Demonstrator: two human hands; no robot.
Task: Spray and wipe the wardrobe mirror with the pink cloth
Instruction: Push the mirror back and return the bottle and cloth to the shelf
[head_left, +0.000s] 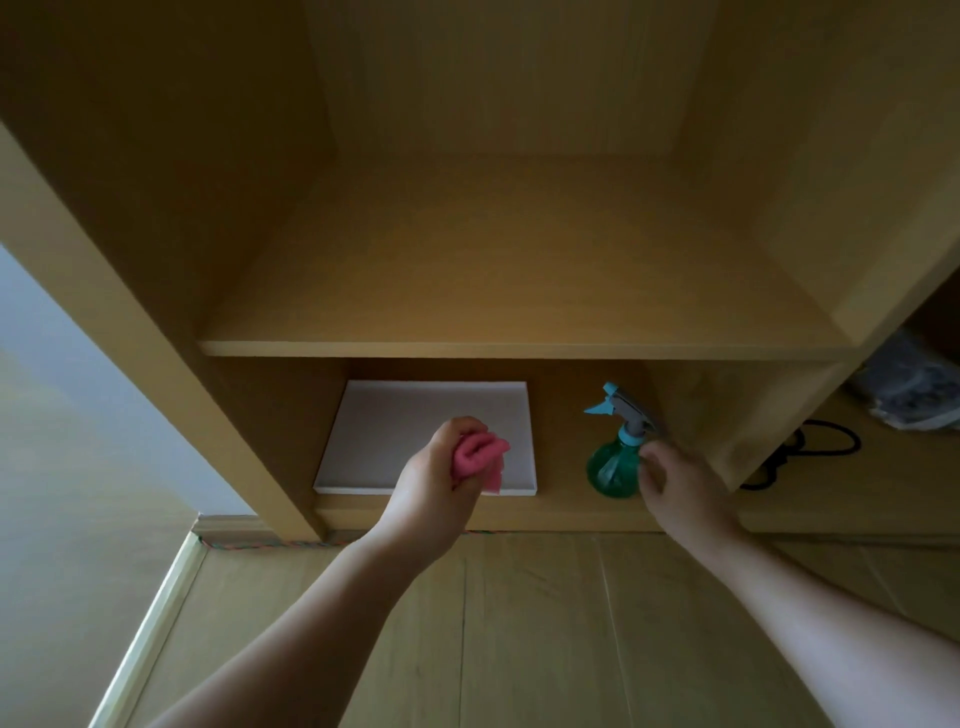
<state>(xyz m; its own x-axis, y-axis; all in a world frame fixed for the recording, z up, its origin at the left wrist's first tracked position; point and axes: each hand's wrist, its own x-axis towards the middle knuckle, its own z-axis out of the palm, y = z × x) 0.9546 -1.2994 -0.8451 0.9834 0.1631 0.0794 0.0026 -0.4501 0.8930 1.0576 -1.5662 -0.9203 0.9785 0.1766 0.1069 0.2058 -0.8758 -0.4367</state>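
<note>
Two bare arms cross the floor (519, 639): the left arm (311, 613) rises from 7 o'clock and the right arm (831, 618) from 4 o'clock. Both reach towards the bottom compartment of the wardrobe (156, 260).

The left hand (434, 486) is a fist turned thumb-up, with its fingers wrapped tightly round the one pink cloth (475, 454). The cloth is bunched and sticks out at the hand's 1 o'clock.

The right hand (683, 486) is palm-down with its fingers loosely curled. Its fingertips (649, 456) are at the 3 o'clock side of the one spray bottle (613, 470). I cannot tell whether they grip the bottle or only meet it.

The bottle stands upright on the compartment floor, its body green and its blue trigger head pointing to 9 o'clock. At the bottle's 9 o'clock, behind the cloth, one flat white board (410, 431) lies on the same floor.

One shelf (519, 348) lies above them, at 12 o'clock. In the next bay, at 3 o'clock, there is one black cable (831, 441). One grey bundle (914, 395) lies beyond the cable, and it is too blurred to identify.
</note>
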